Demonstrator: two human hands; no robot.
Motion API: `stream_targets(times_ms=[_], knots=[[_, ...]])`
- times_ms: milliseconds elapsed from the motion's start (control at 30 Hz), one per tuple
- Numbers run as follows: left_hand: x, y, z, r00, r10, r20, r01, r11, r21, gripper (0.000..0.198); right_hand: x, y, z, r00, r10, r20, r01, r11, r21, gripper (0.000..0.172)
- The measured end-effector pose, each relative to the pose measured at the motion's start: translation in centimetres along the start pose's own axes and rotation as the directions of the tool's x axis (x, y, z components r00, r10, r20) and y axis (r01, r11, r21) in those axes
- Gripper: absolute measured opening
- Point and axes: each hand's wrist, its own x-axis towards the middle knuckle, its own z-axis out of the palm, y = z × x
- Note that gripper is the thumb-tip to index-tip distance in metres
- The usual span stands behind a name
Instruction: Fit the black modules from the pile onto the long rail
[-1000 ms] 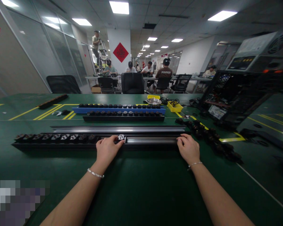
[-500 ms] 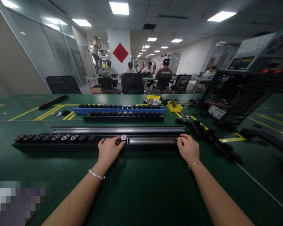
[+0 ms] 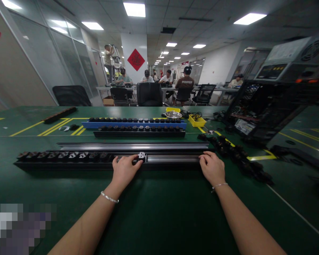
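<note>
My left hand pinches a small silver-topped black block, seated partway along a long black rail with a shiny channel. My right hand touches the rail's right end; whether it grips, I cannot tell. Dark blocky pieces line the left portion.

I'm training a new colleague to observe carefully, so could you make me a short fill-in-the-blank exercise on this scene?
1. The left hand touches a piece whose top is ____ in colour.
2. The right hand is at the ____ end of the near black rail.
3. Apart from its marking lines, the tabletop is ____.
4. Cables lie in a tray coloured ____.

Missing words: silver; right; green; yellow.
</note>
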Motion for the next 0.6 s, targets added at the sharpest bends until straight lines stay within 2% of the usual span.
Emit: stream_targets(times_ms=[167,367,600], knots=[[-0.1,0.23,-0.08,0.999,0.008,0.032,-0.007,1.0,-0.013,0.042,-0.03,0.13,0.13,1.0,-0.006,-0.016,0.006,1.0,0.002,0.031],[-0.18,0.26,0.07,0.999,0.037,0.022,-0.036,0.999,-0.02,0.042,-0.09,0.04,0.04,1.0,-0.009,-0.023,0.009,1.0,0.009,0.031],[-0.23,0.21,0.01,0.998,0.053,0.032,-0.053,0.998,-0.016,0.044,-0.05,-0.19,-0.2,1.0,0.016,0.015,-0.016,1.0,0.0,0.034]])
